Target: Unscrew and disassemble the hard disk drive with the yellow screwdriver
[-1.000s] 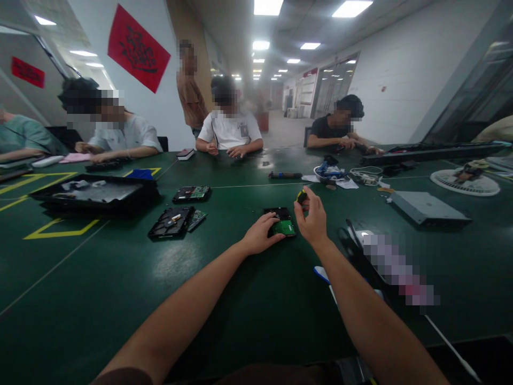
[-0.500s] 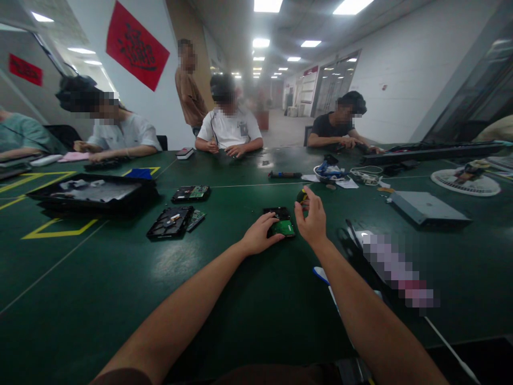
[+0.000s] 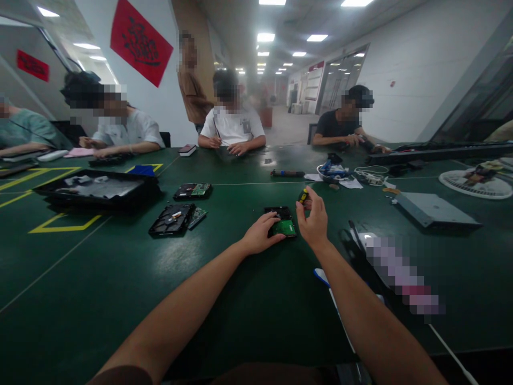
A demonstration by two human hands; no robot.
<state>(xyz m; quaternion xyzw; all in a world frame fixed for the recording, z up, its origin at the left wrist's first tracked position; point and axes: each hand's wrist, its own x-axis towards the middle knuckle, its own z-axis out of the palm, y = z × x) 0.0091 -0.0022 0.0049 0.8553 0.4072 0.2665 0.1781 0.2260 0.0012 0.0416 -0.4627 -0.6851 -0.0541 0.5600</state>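
At the upper left, a small red sheet (image 3: 32,65) bears marks too small to read; right of it, a larger red sheet (image 3: 141,43) carries black brush characters, not clear enough to read. At centre frame, the left hand (image 3: 259,233) holds the left side of a black drive (image 3: 284,226), whose green board has a white label, illegible here. Just right of the drive, the right hand (image 3: 313,220) pinches a yellow-and-black handle (image 3: 303,196).

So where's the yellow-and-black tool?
The tool is right of centre in the head view, in the right hand, near the green circuit board.
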